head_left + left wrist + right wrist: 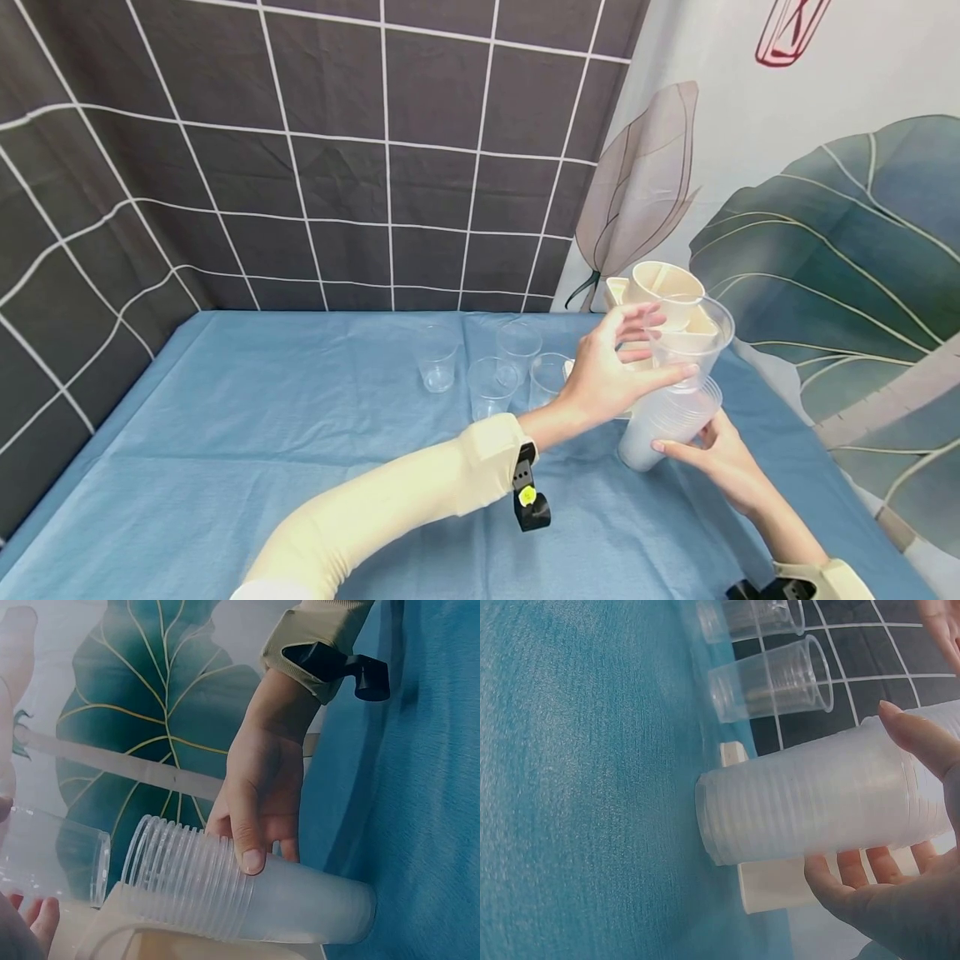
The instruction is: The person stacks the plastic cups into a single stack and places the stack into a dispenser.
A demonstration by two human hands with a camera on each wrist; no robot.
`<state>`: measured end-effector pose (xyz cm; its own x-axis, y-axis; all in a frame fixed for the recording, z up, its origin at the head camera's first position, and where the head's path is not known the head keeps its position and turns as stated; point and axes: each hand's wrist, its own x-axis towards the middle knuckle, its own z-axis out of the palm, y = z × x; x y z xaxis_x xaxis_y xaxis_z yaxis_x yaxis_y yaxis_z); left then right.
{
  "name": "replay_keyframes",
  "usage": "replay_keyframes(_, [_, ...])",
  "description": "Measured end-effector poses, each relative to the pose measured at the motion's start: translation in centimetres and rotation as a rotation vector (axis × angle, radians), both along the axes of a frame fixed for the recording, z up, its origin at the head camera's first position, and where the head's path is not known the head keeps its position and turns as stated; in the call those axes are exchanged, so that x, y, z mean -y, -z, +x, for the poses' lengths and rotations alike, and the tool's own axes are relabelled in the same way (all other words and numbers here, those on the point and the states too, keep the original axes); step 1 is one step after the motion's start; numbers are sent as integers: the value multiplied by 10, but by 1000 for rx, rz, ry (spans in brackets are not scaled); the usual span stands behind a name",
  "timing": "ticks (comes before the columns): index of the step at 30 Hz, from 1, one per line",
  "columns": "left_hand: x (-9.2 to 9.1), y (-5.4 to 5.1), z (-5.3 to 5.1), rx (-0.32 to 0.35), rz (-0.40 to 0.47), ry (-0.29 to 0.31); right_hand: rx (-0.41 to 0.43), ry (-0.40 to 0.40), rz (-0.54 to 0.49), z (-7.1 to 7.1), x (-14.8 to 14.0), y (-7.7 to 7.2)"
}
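Observation:
A single clear plastic cup point(708, 337) is in my left hand point(600, 367), held between thumb and fingers above a nested stack of clear plastic cups point(663, 429). In the left wrist view a gap separates the single cup point(56, 855) from the stack's rims point(139, 855). My right hand point(723, 467) grips the stack from the side, thumb on the near face and fingers round the other. The stack point(802, 802) stands slightly tilted, its bottom end at the blue cloth. Several loose clear cups point(492, 387) stand upright left of my left hand.
Behind the cups is a cream-coloured holder point(663, 279) with a round opening, partly hidden by my left hand. Blue cloth point(262, 450) covers the table. A dark gridded curtain point(322, 183) hangs at the back, and a leaf-printed curtain point(847, 275) at the right.

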<state>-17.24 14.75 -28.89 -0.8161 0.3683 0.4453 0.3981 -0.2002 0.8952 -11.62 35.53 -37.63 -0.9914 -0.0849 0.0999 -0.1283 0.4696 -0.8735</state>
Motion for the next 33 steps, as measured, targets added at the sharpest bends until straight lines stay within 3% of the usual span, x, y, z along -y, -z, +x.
replay_keyframes(18, [-8,4,-2,30,-24,50,-17,-16,-28,0,2,0])
replay_keyframes(33, [-10,9,-4,16,-44,37,-10,-19,-26,0,1,0])
